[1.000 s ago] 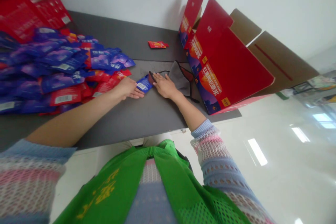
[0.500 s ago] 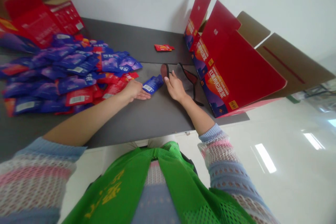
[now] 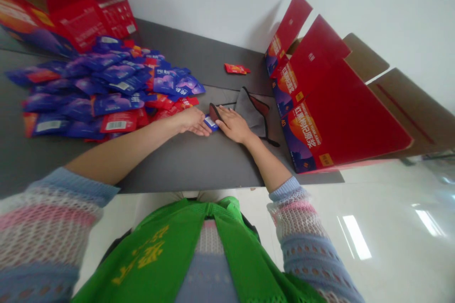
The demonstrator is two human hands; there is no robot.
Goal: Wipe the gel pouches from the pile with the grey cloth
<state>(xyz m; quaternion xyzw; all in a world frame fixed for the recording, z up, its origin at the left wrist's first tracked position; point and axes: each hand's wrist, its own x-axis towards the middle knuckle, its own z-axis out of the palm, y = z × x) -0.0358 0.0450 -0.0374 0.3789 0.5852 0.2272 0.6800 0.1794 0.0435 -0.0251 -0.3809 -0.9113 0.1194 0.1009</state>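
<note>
Between my hands a blue sachet (image 3: 211, 123) lies on the table, mostly covered. My left hand (image 3: 194, 121) reaches in from the left with fingers stretched out, its tips at the sachet's edge. My right hand (image 3: 232, 124) has the brown, dark-edged flap of a grey fabric pouch (image 3: 249, 112) between thumb and fingers. That flap stands tilted over the sachet's right end. The pouch lies spread out, partly under my right hand. Just left of my left hand is a heap of blue and red sachets (image 3: 121, 75).
A lone red sachet (image 3: 237, 69) lies toward the wall. Tall red cartons (image 3: 341, 109) with raised flaps stand at the table's right end. Another open red carton (image 3: 76, 16) stands behind the heap at the back left. The grey table's front edge (image 3: 199, 191) is close to my body.
The view has shifted, so the table sits a little further right. My hands have come closer together, and the pouch flap now covers part of the blue sachet.
</note>
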